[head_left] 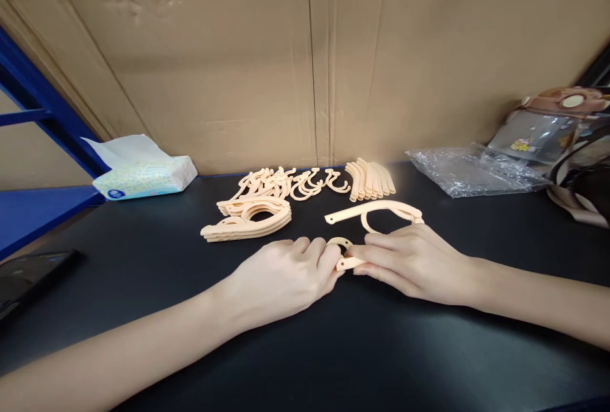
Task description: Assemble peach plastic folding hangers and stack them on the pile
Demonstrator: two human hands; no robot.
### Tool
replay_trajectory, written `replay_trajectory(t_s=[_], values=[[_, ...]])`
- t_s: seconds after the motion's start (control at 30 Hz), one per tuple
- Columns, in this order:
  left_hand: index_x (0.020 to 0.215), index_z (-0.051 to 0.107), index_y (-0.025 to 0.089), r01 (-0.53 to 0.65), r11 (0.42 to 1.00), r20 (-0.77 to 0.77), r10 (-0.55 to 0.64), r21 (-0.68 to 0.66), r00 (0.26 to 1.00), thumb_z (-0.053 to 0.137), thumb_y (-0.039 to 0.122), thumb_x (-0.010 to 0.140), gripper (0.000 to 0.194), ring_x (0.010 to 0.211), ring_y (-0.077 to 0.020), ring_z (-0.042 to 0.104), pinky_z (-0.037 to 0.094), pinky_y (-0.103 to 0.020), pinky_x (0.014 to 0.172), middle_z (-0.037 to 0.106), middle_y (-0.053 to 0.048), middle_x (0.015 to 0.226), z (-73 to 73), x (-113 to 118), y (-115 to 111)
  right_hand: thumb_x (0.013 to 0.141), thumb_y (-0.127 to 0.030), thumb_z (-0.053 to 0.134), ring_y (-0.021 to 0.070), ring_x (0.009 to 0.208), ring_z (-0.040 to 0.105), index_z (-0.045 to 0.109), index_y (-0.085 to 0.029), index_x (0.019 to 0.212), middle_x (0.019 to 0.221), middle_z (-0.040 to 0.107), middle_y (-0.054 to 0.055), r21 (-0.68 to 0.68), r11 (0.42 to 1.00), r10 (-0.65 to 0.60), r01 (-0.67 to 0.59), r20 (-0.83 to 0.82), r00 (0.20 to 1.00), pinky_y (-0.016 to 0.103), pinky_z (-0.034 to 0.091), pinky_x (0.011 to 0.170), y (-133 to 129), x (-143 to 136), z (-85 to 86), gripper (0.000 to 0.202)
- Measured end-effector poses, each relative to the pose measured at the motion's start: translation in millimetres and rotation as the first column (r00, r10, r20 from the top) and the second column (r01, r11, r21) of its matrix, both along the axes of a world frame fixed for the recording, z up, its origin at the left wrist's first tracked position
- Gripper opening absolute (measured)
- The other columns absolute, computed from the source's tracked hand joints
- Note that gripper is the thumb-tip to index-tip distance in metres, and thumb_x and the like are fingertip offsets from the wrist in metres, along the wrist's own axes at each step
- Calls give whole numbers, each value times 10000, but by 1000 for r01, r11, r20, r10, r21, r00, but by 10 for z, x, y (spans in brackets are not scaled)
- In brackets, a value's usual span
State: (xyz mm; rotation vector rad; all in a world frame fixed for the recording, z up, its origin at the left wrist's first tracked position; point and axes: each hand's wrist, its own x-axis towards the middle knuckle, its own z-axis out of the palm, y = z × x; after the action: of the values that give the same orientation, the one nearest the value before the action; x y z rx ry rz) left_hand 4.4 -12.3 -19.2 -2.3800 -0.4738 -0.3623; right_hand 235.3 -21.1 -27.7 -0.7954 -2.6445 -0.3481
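- Head view, near centre: left hand (pixel 288 278) and right hand (pixel 417 262) both grasp beige pieces (pixel 351 263) between them.
- Far left: tissue pack (pixel 150 177), its round blue logo (pixel 117 194) too small to read.
- Far right: bottle (pixel 548 127) with a yellow cartoon sticker (pixel 523 144), any lettering illegible.

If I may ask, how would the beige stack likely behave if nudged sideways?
The beige stack might slide apart, since separate layers show along its edge. Its parts are probably stiff, holding their curves without visible sagging. Rolling seems unlikely, because it lies flat on the black table.
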Motion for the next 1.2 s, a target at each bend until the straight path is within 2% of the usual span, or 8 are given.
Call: replay_trajectory(t_s=[0.17, 0.37, 0.53, 0.77, 1.2], values=[[815, 427, 164, -17, 997, 27, 19, -75, 999, 341, 240, 965, 188, 473, -129, 526, 311, -299, 437, 510, 33, 613, -12, 0, 12, 1000, -319, 355, 100, 482, 458, 645, -154, 973, 676, 557, -12, 95, 995, 7, -5, -16, 1000, 264, 298, 477, -16, -6, -12, 335], [782, 413, 178, -12, 991, 18, 15, -133, 1000, 330, 232, 965, 208, 483, -123, 531, 313, -293, 438, 526, 31, 620, 8, -11, 8, 1000, -311, 361, 96, 487, 458, 648, -164, 977, 678, 561, -15, 127, 992, 2, -1, -10, 1000, 266, 305, 475, -28, -6, -16, 323], [785, 438, 172, -2, 989, 34, 7, -146, 999, 347, 231, 957, 204, 476, -126, 527, 311, -300, 425, 506, 35, 602, 11, -7, 11, 997, -311, 369, 98, 487, 466, 643, -157, 994, 677, 561, -16, 127, 992, 0, 2, -10, 1000, 269, 301, 475, -15, -20, -8, 314], [754, 438, 172, 23, 987, 69, -12, -157, 998, 377, 232, 937, 203, 458, -123, 508, 304, -300, 413, 490, 39, 584, 6, -16, 16, 1001, -308, 351, 95, 474, 455, 644, -163, 906, 659, 549, -17, 124, 992, 2, -1, -8, 1000, 267, 291, 469, -36, -25, -10, 340], [703, 425, 175, 40, 979, 77, -25, -201, 997, 353, 208, 923, 234, 425, -109, 485, 267, -286, 401, 481, 36, 553, 1, 3, 18, 1003, -306, 347, 99, 491, 478, 646, -152, 937, 680, 570, -4, 97, 995, -13, 13, 2, 1000, 263, 294, 483, -54, -45, 9, 343]])
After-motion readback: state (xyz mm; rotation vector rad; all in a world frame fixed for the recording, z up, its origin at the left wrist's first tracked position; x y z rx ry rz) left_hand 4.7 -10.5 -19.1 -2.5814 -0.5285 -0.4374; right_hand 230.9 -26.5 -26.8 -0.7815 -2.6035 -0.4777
